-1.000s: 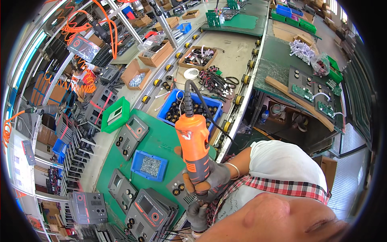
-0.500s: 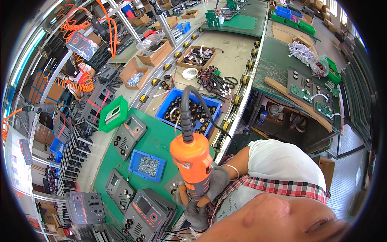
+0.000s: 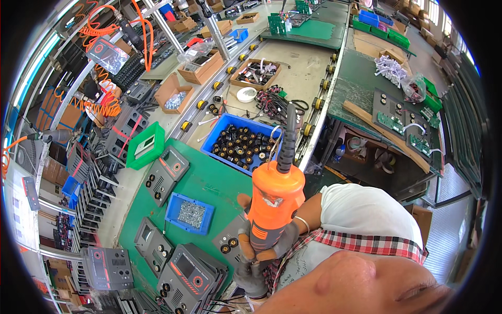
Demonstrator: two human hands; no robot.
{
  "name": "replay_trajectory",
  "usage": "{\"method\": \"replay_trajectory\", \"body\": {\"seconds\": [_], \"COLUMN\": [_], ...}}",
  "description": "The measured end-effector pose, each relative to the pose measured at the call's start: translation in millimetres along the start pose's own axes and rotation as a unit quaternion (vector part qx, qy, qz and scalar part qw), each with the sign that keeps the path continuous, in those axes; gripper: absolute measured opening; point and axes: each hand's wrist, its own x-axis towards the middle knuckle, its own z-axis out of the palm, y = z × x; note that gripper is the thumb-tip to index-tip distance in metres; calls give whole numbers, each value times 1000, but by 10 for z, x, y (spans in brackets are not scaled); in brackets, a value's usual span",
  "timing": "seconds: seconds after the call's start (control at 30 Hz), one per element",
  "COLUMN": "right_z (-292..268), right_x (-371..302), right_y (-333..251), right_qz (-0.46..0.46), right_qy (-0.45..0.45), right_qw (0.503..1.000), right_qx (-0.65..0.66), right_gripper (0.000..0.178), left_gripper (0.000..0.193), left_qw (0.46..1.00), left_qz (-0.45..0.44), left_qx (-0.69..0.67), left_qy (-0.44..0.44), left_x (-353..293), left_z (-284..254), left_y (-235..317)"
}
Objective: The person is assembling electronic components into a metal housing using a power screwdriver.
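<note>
An orange and dark grey electric screwdriver (image 3: pixel 276 201) stands nearly upright, its thick black cable leaving the top. My right hand (image 3: pixel 285 238), in a grey glove with bare fingertips, is closed around its lower body. My left hand (image 3: pixel 250 277), gloved likewise, is just below the tool with fingers bent at its lower end. Whatever lies between those fingers is hidden, as is the screwdriver's tip. Beside my hands, a grey panel with black knobs (image 3: pixel 229 245) lies partly covered on the green work surface (image 3: pixel 209 180).
A blue bin (image 3: pixel 219 133) of black and brass round parts stands beyond the screwdriver. Left of my hands are a blue tray (image 3: pixel 180 196) of small screws, stacked grey control panels (image 3: pixel 191 277) and a green tray (image 3: pixel 133 157). Roller rails (image 3: pixel 316 107) run along the line.
The screwdriver and my right hand have moved right, and its cable now points straight up. More of the blue bin and the knobbed panel shows. My left hand has shifted slightly.
</note>
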Motion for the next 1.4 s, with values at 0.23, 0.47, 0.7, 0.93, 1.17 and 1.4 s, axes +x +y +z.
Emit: {"method": "replay_trajectory", "body": {"seconds": [0.23, 0.47, 0.7, 0.93, 1.17, 1.4], "right_z": [-31, -5, 33, 95, 127, 154], "right_x": [17, 35, 29, 10, -14, 1], "right_y": [-84, -62, -27, -5, -2, -7], "right_qz": [45, 89, 45, 67, 76, 68], "right_qy": [32, 25, -14, 39, 55, 67], "right_qw": [997, 995, 996, 997, 995, 995], "right_qx": [-51, -42, -78, -4, -15, -12], "right_gripper": [11, 10, 11, 11, 8, 9], "left_gripper": [25, 22, 26, 25, 24, 25], "left_qw": [994, 995, 991, 990, 992, 992], "left_qz": [-1, 84, 85, 105, 92, 102], "left_qx": [52, 53, 99, 68, 77, 52], "left_qy": [-97, -23, 12, 66, 39, 42], "left_x": [8, -71, -152, -134, -144, -140], "left_z": [-37, 44, 54, 73, 52, 40], "left_y": [44, -57, -130, -75, -83, -67]}}
